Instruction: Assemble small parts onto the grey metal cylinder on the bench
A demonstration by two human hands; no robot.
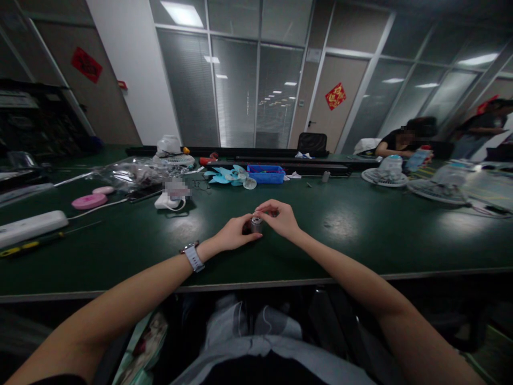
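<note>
A small silver cylindrical motor [256, 225] stands upright on the green table in front of me. My left hand [233, 233] is closed on its side, thumb at the near side and fingers behind, with a watch [194, 256] on that wrist. Over the motor's top rim, my right hand [279, 218] has thumb and forefinger pinched together. Whatever lies between those fingertips is too small to make out. Part of the motor's body is hidden by my left fingers.
Beyond my hands lie blue fan blades [226, 175], a blue bin [266, 174] and another small metal cylinder [326, 176]. To the left are a power strip [34, 227], a screwdriver [30, 246] and pink discs [89, 201]. Fan parts [387, 174] and a seated person [401, 143] are at right.
</note>
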